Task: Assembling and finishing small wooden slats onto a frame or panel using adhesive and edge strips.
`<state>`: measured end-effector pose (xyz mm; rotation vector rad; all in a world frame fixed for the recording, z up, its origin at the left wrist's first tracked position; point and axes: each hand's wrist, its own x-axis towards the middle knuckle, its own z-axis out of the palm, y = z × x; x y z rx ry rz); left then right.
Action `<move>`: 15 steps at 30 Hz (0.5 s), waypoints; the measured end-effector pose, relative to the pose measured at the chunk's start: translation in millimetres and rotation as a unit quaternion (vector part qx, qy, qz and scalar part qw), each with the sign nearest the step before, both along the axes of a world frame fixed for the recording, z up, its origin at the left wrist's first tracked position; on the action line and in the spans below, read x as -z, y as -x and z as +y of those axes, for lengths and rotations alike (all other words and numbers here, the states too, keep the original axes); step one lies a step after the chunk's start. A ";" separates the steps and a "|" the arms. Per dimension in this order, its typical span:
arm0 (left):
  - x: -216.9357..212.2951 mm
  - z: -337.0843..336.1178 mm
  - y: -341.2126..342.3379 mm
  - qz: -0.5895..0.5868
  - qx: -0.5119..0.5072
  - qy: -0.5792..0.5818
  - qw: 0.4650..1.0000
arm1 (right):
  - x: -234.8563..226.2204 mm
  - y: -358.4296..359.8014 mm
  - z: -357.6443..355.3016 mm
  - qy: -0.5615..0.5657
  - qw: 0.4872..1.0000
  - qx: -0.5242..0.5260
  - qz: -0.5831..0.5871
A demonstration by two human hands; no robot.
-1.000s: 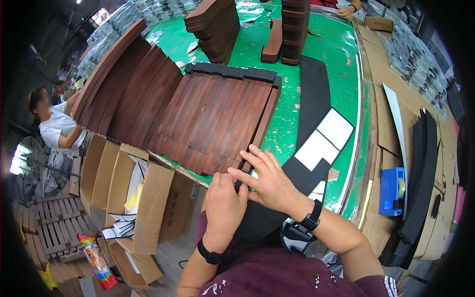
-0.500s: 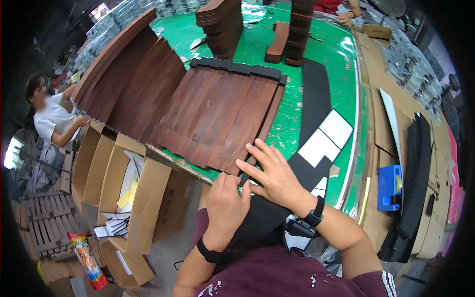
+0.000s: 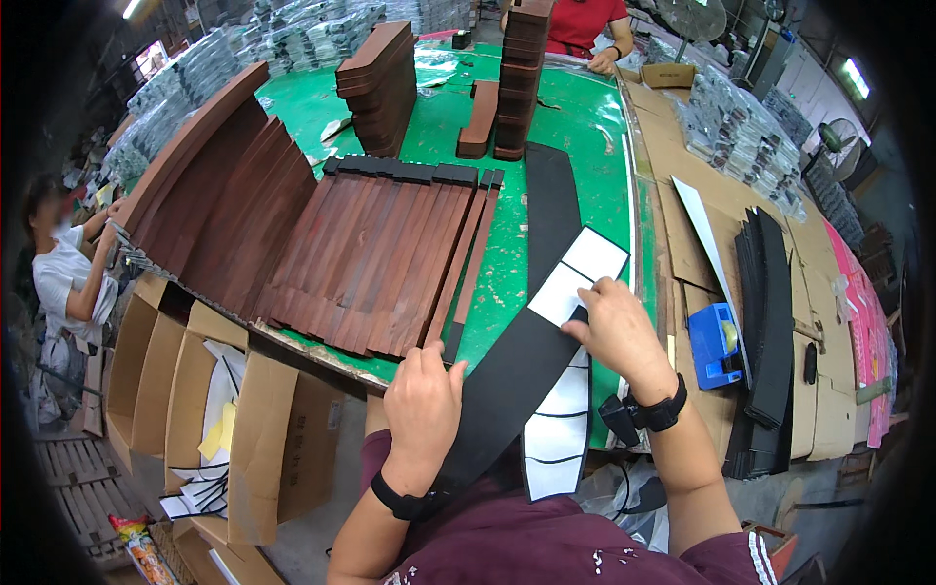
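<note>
My left hand (image 3: 424,405) is closed at the table's near edge, its thumb and forefinger at the black-tipped near end of a narrow brown strip (image 3: 475,258). That strip lies just right of a row of brown strips (image 3: 375,263) with black far ends. My right hand (image 3: 624,330) is closed in a pinch beside white rectangular pieces (image 3: 595,255) edged in black; a small dark bit shows at its fingertips, too hidden to name. Those pieces rest on a long black sheet (image 3: 507,400), which slants toward my lap. More white pieces (image 3: 556,429) hang below it.
Curved brown panels (image 3: 200,195) stand at the left of the green table (image 3: 507,263); brown stacks (image 3: 380,93) stand behind. Open cartons (image 3: 263,439) are at lower left. A blue tape dispenser (image 3: 715,346) and black strips (image 3: 765,322) lie at right. Two other people are nearby.
My right hand has left the brown strip's end and moved right to the white pieces. My left hand stays near the strip's end. The view has shifted, showing more of the far side.
</note>
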<state>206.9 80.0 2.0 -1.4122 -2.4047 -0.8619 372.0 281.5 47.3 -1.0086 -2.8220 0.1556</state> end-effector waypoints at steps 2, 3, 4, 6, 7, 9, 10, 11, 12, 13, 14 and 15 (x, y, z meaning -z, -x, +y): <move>-4.4 -3.9 -6.8 -0.029 -0.014 -0.014 0.999 | 11.7 -6.4 -3.7 0.004 1.000 0.014 -0.003; -3.9 -7.3 -10.1 -0.029 -0.014 -0.015 0.999 | 18.4 -8.1 -5.9 0.013 1.000 0.025 -0.004; -2.8 -11.0 -14.2 -0.025 0.028 -0.016 0.999 | 26.1 -10.6 -7.4 0.012 1.000 0.024 -0.004; -6.6 -18.3 -24.5 -0.030 0.108 0.024 0.993 | 35.6 -13.6 -8.8 0.027 0.997 0.033 0.064; -2.8 -15.6 -25.2 -0.020 0.155 -0.008 0.988 | 33.2 -13.8 -9.5 0.038 0.995 0.048 0.073; 7.9 -10.4 -25.7 -0.020 0.217 -0.008 0.976 | 41.4 -19.2 -1.2 0.055 0.991 0.053 0.108; 15.9 -9.3 -25.8 -0.019 0.211 -0.009 0.977 | 43.3 -19.7 1.6 0.069 0.988 0.059 0.127; 23.5 -9.8 -26.5 -0.026 0.220 0.013 0.975 | 43.7 -18.9 1.1 0.064 0.987 0.055 0.139; 28.9 -11.3 -26.7 -0.034 0.229 0.034 0.972 | 42.7 -17.1 -2.0 0.066 0.987 0.049 0.137; 32.6 -13.7 -26.4 -0.047 0.230 0.048 0.971 | 38.3 -15.5 -6.5 0.059 0.990 0.037 0.120; 32.6 -14.7 -25.5 -0.049 0.224 0.046 0.972 | 33.6 -12.8 -11.0 0.050 0.993 0.025 0.102; 31.9 -15.3 -24.1 -0.052 0.231 0.046 0.971 | 31.9 -9.6 -16.5 0.005 0.993 -0.019 0.120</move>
